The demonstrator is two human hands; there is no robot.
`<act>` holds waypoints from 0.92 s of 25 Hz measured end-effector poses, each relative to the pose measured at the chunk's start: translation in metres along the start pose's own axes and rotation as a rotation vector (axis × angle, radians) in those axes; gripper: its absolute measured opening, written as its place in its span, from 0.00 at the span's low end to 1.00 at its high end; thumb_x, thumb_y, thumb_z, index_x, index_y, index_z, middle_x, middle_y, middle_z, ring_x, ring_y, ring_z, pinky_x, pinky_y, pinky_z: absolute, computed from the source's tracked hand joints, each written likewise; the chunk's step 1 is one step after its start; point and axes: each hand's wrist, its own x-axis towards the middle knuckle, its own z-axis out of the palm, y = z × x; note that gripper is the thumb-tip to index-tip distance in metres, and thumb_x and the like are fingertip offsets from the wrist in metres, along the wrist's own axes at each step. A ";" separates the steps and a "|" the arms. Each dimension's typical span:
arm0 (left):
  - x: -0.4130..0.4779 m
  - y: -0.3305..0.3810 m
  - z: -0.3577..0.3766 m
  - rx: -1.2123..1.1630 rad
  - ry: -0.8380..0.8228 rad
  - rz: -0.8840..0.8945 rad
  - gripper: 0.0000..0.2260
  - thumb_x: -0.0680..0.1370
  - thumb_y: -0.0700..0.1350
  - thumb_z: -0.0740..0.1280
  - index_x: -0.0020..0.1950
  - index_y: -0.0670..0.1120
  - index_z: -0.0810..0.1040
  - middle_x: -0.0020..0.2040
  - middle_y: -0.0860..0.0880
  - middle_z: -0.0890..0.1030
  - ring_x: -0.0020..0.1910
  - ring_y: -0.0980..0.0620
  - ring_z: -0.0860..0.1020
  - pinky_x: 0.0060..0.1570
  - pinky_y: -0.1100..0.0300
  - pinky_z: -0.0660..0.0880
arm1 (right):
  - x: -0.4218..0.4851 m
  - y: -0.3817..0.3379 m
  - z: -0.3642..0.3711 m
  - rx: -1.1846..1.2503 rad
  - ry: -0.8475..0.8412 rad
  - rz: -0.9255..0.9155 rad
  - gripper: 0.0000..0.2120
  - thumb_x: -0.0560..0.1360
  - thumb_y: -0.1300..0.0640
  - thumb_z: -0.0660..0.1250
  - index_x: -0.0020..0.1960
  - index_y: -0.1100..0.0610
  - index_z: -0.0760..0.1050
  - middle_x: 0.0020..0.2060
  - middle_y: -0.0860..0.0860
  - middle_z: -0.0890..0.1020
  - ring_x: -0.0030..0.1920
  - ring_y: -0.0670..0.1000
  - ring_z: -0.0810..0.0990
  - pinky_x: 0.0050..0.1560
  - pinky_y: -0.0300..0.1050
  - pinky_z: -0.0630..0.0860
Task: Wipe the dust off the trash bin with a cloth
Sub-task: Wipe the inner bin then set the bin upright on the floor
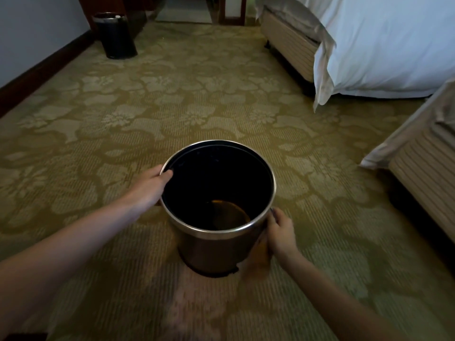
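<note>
trash bin (209, 252): upright, long axis vertical, between both hands | left hand (147, 188): fingers clamp far-left rim, thumb inside | right hand (280, 232): fingers curl on blurred brown cloth (256, 262), against the wall just inward of them | right hand nearer for wiping
</note>
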 end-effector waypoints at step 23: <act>-0.009 0.008 -0.011 0.134 -0.057 -0.155 0.14 0.83 0.48 0.56 0.67 0.47 0.72 0.60 0.43 0.79 0.60 0.39 0.77 0.38 0.50 0.80 | 0.031 0.085 -0.067 -1.065 -0.407 0.020 0.44 0.72 0.39 0.70 0.79 0.40 0.47 0.79 0.55 0.39 0.78 0.63 0.41 0.73 0.64 0.57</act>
